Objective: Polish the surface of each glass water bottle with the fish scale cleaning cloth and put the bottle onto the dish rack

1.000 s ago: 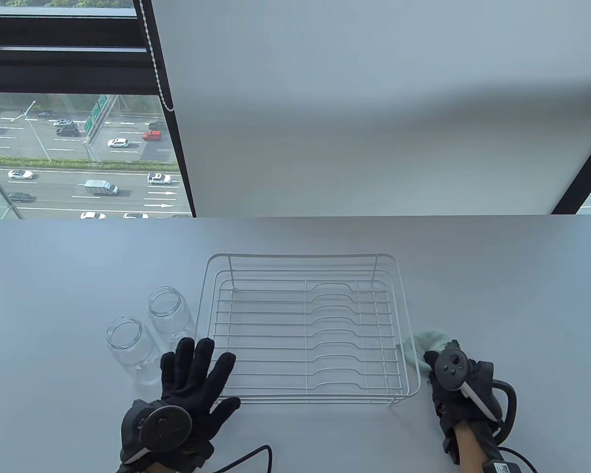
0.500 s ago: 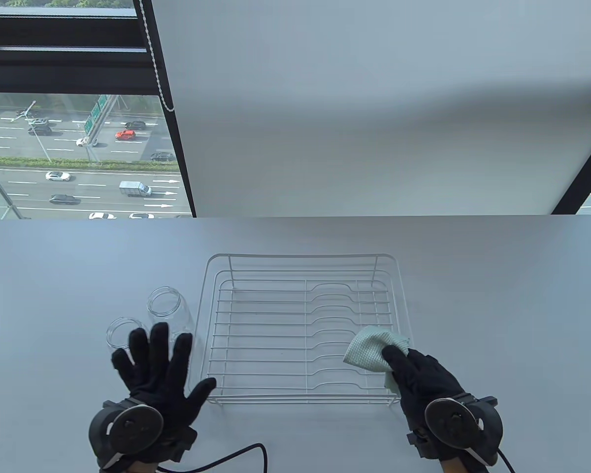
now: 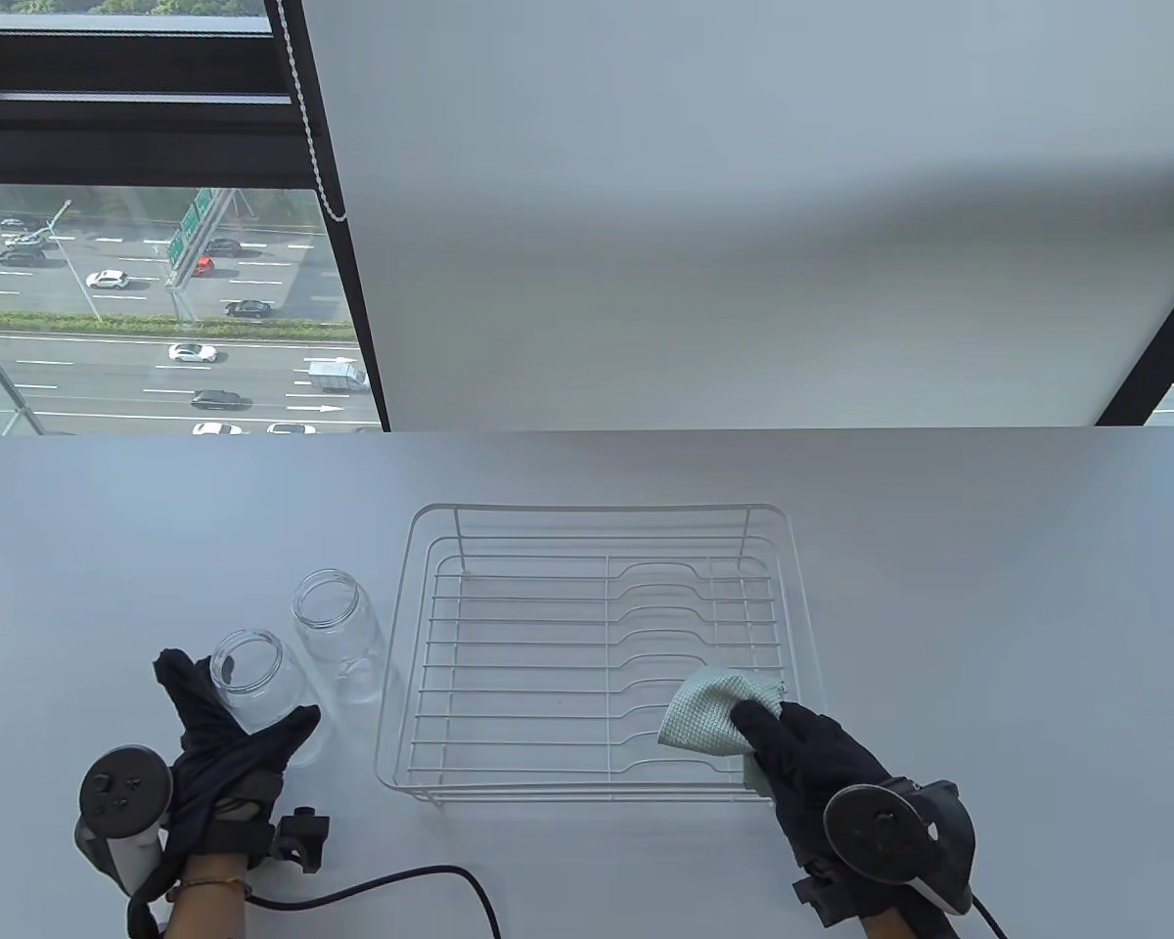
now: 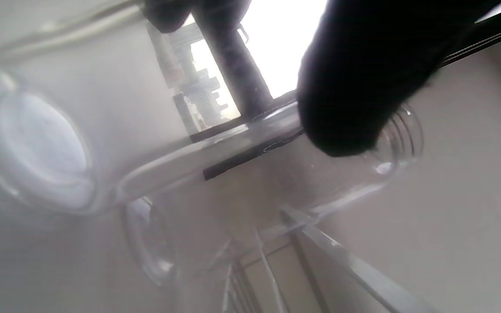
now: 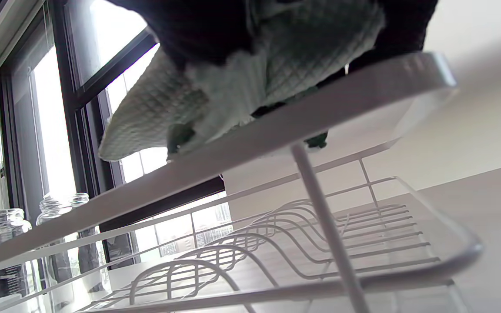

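Two clear glass bottles stand open-mouthed left of the white wire dish rack (image 3: 597, 509). My left hand (image 3: 240, 696) wraps the near bottle (image 3: 249, 670), fingers on its left side and thumb on its right. In the left wrist view this bottle (image 4: 233, 143) fills the frame with a gloved fingertip (image 4: 350, 87) against it. The far bottle (image 3: 338, 626) stands free beside the rack. My right hand (image 3: 763, 729) pinches the pale green fish scale cloth (image 3: 709, 714) over the rack's near right corner. In the right wrist view the cloth (image 5: 276, 74) hangs just above the rack rim (image 5: 233, 156).
The white table (image 3: 988, 587) runs wide on both sides of the rack. A black cable (image 3: 401, 880) trails along the table's near edge. A window with a blind stands behind the table.
My left hand slid left from the rack's corner and closed round the near bottle. My right hand picked the cloth up from beside the rack and carried it left. The rack's near edge shifted left.
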